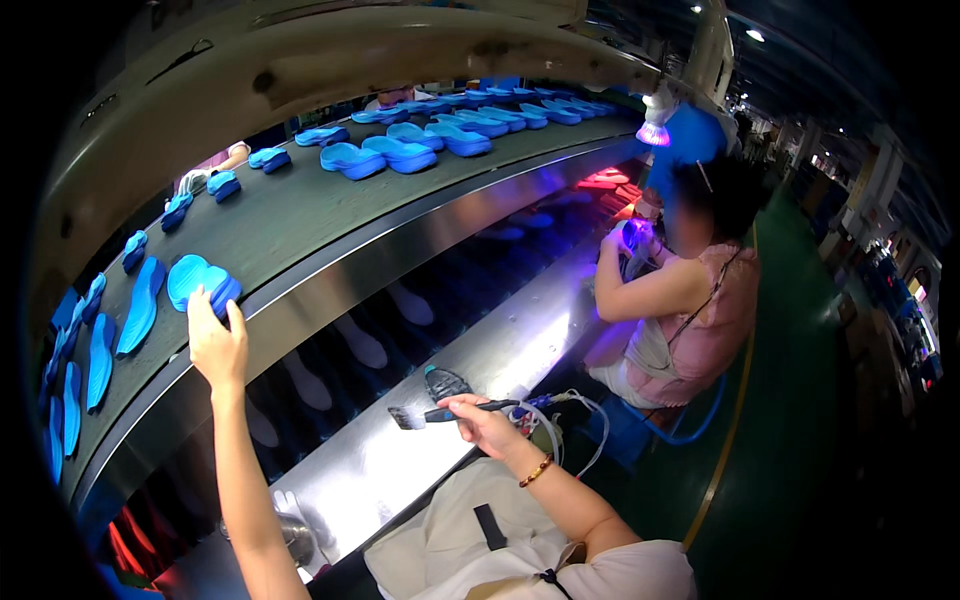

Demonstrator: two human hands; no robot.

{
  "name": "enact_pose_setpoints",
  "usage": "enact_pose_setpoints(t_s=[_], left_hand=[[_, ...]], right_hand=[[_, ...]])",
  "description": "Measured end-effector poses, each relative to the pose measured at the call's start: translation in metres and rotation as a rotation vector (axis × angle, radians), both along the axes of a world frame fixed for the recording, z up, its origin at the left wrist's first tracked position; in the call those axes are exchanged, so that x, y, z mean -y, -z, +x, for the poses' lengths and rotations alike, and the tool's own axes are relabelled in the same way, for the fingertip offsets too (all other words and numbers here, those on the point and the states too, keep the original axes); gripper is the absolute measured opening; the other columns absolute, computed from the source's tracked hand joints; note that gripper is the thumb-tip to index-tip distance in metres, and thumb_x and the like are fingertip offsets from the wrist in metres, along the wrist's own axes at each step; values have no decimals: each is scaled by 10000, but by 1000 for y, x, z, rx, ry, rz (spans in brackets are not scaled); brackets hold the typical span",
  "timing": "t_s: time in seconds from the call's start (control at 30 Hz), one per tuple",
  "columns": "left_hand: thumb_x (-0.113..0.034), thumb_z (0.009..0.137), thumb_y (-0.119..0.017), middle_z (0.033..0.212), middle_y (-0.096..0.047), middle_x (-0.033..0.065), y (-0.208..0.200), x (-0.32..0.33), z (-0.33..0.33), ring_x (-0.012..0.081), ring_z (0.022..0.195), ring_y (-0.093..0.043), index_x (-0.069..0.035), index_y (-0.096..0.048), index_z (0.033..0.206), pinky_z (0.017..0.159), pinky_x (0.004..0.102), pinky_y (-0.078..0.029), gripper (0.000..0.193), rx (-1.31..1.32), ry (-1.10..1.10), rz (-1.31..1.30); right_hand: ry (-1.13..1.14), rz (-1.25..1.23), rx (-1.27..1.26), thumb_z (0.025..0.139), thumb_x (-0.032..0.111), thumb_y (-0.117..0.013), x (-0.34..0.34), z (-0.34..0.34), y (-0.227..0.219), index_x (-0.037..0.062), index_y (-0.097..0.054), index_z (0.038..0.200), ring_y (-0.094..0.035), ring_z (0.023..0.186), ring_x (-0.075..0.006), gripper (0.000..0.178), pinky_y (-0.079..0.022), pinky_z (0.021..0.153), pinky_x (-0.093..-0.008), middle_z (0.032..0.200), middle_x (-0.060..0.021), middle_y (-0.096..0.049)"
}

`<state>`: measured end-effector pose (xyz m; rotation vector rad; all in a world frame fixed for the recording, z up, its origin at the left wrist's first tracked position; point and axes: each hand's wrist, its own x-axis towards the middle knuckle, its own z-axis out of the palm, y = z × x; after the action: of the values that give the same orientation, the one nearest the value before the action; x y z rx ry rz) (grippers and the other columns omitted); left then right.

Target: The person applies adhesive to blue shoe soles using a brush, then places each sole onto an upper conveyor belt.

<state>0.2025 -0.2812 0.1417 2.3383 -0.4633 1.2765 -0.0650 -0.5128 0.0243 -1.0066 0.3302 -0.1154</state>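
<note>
The left hand (pixel 216 345) covers the near edge of a blue shoe sole (pixel 201 282), so its grip cannot be made out. Blue soles (pixel 72 400) at the belt's left end fade into the dark rim. White shapes (pixel 362 345) below the belt are too dim to identify.
</note>
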Motion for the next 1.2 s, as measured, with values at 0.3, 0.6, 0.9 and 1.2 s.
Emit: enact_pose_setpoints(t_s=[0.3, 0.6, 0.9, 1.2], left_hand=[[-107, 838, -539, 1095, -505, 143, 28, -7, -46, 247, 1014, -473, 15, -553, 861, 904, 327, -333, 125, 171, 258, -410], [-77, 807, -478, 1224, -429, 181, 66, -28, -106, 328, 1127, -432, 52, -320, 1233, 1005, 445, -316, 473, -873, 1400, -1725], [-372, 667, -526, 1015, -561, 209, 189, -37, -230, 351, 902, -559, 25, -295, 1269, 804, 472, -448, 757, -1547, 1020, -1846], [-840, 624, -179, 1234, -401, 246, 141, 23, -253, 371, 1138, -406, -52, -265, 1325, 973, 493, -297, 1058, -1553, 1491, -1955]], right_hand=[[15, 228, 50, 856, 152, -504, 31, -16, 16, 26, -576, 992, -464, 489, -43, 198, -347, 446, -164, 656, 21, -525], [8, 255, 59, 851, 163, -513, 45, -38, 15, 7, -559, 1029, -572, 722, -81, 241, -415, 612, -191, 829, -33, -588], [-107, 133, 252, 785, 3, -565, 26, -22, -4, -20, -535, 1059, -561, 874, -126, 277, -455, 763, -228, 1052, -129, -574], [-317, -18, 175, 734, 13, -576, -20, 4, -9, -27, -590, 919, -592, 840, -203, 190, -448, 807, -327, 917, -157, -619]])
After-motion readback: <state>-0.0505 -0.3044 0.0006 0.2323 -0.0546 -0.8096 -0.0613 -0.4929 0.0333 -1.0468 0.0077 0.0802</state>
